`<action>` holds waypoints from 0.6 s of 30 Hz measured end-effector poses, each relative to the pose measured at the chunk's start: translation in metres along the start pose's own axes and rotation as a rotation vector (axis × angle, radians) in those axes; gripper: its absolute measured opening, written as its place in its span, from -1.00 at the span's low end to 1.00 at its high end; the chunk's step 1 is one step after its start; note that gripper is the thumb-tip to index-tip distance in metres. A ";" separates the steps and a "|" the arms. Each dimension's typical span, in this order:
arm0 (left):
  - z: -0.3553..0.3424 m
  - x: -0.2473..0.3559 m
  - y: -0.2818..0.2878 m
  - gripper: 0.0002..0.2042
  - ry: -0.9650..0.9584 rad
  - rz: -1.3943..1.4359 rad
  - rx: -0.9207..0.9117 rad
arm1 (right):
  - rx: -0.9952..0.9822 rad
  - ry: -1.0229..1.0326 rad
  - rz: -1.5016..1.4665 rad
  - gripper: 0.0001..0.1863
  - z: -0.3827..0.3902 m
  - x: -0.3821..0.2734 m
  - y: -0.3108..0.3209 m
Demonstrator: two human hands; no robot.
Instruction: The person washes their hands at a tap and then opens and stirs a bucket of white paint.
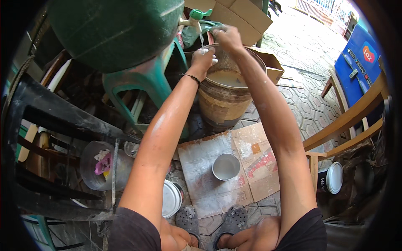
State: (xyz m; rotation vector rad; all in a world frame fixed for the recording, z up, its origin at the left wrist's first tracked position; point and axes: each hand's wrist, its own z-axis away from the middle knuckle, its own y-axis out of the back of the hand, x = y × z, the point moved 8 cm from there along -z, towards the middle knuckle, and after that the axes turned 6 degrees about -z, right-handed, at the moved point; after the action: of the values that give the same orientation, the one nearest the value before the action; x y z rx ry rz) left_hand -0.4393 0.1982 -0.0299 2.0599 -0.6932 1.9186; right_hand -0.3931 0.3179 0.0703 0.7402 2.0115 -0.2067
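Water runs from a tap point(197, 23) with a green handle on a large green tank point(113, 29) resting on a green plastic stool point(138, 83). My left hand point(203, 62) is under the stream, fingers curled with white material on them; what they hold, if anything, is unclear. My right hand point(228, 39) is raised right of the tap, fingers bent beside a crumpled green item point(192, 37); its grip is hidden. Below both hands stands a stained bucket point(222, 104) with cloudy liquid inside. A metal can point(225, 166) sits on flattened cardboard point(253, 184) between my forearms.
Cardboard boxes point(245, 21) lie behind the bucket. A clear container point(96, 173) with pink items and a white lidded bucket point(171, 198) are at left. A blue board point(351, 62), wooden furniture point(349, 121) and a lidded pail point(333, 178) line the right, beside the paving point(303, 108).
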 end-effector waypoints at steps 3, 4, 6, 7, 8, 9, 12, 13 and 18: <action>-0.003 -0.013 -0.024 -0.57 0.077 0.134 0.006 | -0.213 -0.546 -0.452 -0.66 0.043 0.071 -0.026; -0.003 -0.019 -0.010 -0.55 0.140 0.194 0.069 | -0.206 -0.616 -0.466 -0.61 0.065 0.064 -0.044; 0.005 -0.038 -0.003 -0.49 0.355 0.282 0.162 | -0.125 -0.671 -0.511 -0.44 0.098 0.049 -0.060; 0.004 -0.039 -0.015 -0.49 0.360 0.282 0.143 | -0.175 -0.714 -0.524 -0.49 0.096 0.054 -0.066; 0.002 -0.039 -0.026 -0.50 0.350 0.297 0.117 | -0.158 -0.708 -0.510 -0.43 0.095 0.060 -0.062; 0.000 -0.041 -0.029 -0.50 0.337 0.308 0.105 | -0.154 -0.704 -0.503 -0.37 0.098 0.053 -0.063; -0.006 -0.047 -0.033 -0.51 0.299 0.333 0.075 | -0.216 -0.814 -0.537 -0.37 0.085 0.066 -0.077; -0.010 -0.049 -0.033 -0.51 0.285 0.340 0.067 | -0.214 -0.815 -0.548 -0.37 0.078 0.070 -0.077; -0.023 -0.052 -0.010 -0.52 0.197 0.371 0.059 | -0.242 -0.838 -0.629 -0.53 0.051 0.113 -0.105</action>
State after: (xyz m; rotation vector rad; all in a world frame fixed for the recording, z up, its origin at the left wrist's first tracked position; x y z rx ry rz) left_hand -0.4558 0.2271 -0.0767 1.8384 -1.0401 2.3262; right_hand -0.4583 0.2595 -0.0664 -0.1634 1.3517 -0.5267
